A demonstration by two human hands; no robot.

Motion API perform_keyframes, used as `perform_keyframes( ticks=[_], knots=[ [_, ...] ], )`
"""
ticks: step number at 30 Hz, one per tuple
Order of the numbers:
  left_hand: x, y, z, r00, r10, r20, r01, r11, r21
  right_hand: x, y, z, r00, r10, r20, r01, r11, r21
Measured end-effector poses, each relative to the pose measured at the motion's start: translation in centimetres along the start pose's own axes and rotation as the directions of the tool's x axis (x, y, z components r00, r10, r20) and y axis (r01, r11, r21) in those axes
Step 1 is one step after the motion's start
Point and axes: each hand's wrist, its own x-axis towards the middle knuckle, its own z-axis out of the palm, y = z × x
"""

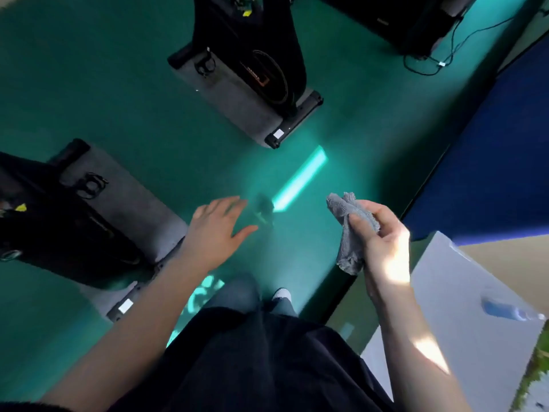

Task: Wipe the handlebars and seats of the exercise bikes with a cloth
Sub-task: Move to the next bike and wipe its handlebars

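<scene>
My right hand (377, 233) grips a crumpled grey cloth (350, 230), held in the air at the right of the view. My left hand (217, 224) hovers open over the green floor, fingers spread and holding nothing. One black exercise bike (246, 63) stands on a grey mat at the top centre. A second black exercise bike (59, 221) on its own mat is at the left, close to my left arm. Only the lower frames and pedals of both bikes show; handlebars and seats are out of view.
A blue panel (490, 173) runs along the right side. A white surface (463, 322) at the lower right carries a blue bottle (511, 312). More dark equipment (416, 22) with a cable sits at the top right. My legs and one foot (282, 294) stand on the green floor.
</scene>
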Motion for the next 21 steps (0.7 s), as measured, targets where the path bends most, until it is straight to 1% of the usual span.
perform_keyframes(
  ticks=[5, 9, 12, 16, 18, 21],
  knots=[
    [2.7, -4.9, -1.5, 0.972, -0.235, -0.022, 0.233, 0.970, -0.074, 6.7, -1.7, 5.5, 0.986, 0.049, 0.160, -0.051, 0.999, 0.009],
    [6.4, -9.7, -2.9, 0.926, -0.376, -0.042, 0.370, 0.923, -0.109, 12.2, -3.9, 11.9, 0.960, -0.013, 0.280, 0.014, 1.000, -0.005],
    [10.0, -12.7, -4.7, 0.892, -0.448, -0.050, 0.438, 0.888, -0.141, 16.0, -6.3, 17.0, 0.926, -0.060, 0.374, 0.074, 0.997, -0.024],
    [14.9, -15.7, -7.4, 0.875, -0.476, -0.088, 0.462, 0.876, -0.141, 20.8, -9.3, 22.9, 0.880, -0.104, 0.464, 0.138, 0.990, -0.040],
    [17.0, -17.1, -8.9, 0.866, -0.487, -0.111, 0.471, 0.870, -0.146, 22.9, -10.6, 25.3, 0.864, -0.107, 0.492, 0.145, 0.989, -0.041],
    [19.1, -18.7, -10.4, 0.828, -0.541, -0.147, 0.517, 0.839, -0.170, 26.0, -12.0, 28.5, 0.838, -0.089, 0.538, 0.136, 0.989, -0.049]
  ],
)
